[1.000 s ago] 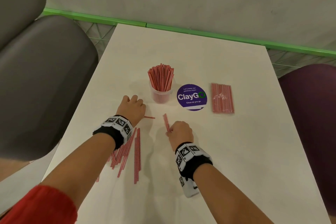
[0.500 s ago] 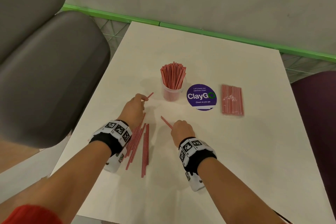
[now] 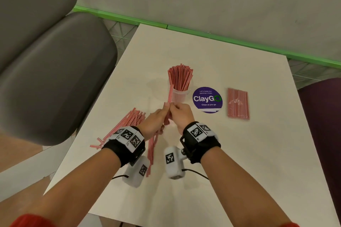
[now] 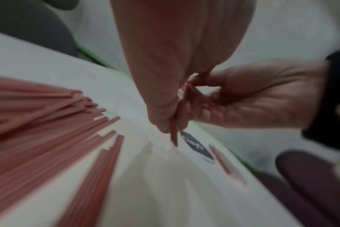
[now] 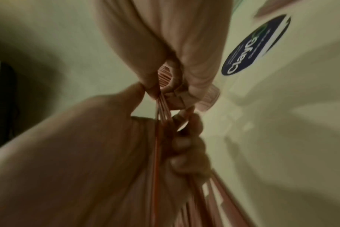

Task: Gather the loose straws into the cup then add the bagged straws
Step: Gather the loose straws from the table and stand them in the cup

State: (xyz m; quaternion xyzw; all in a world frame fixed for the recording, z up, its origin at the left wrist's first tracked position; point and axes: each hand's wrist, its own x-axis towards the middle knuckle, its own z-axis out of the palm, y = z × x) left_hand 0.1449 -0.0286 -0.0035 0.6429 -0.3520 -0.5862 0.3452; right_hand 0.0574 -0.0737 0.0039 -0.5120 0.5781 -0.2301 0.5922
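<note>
Both hands meet just in front of the clear plastic cup [image 3: 180, 96], sharing a small bunch of red-and-white striped straws [image 3: 170, 96] held nearly upright, its top leaning against the cup's near wall. Held this way, the ends can probably be evened up so the bunch drops into the cup as one rather than straw by straw. The left hand [image 3: 154, 122] has its fingers curled round the lower part of the bunch, its wrist angled in from the left over the table. The right hand [image 3: 181, 116] pinches the same straws a little higher between thumb and fingertips, knuckles up and wrist cocked inward, so the two hands touch. The cup is already crowded with straws fanning out above its rim (room looks tight, so the new bunch may need a wiggle to seat). More loose straws [image 3: 129, 125] lie in a spread on the white table [image 3: 258, 153] beneath and to the left of the left wrist, still to be gathered. The bagged straws [image 3: 238, 103] lie flat to the right, past the round purple ClayGo sticker [image 3: 207, 100], untouched and well apart from both hands.
</note>
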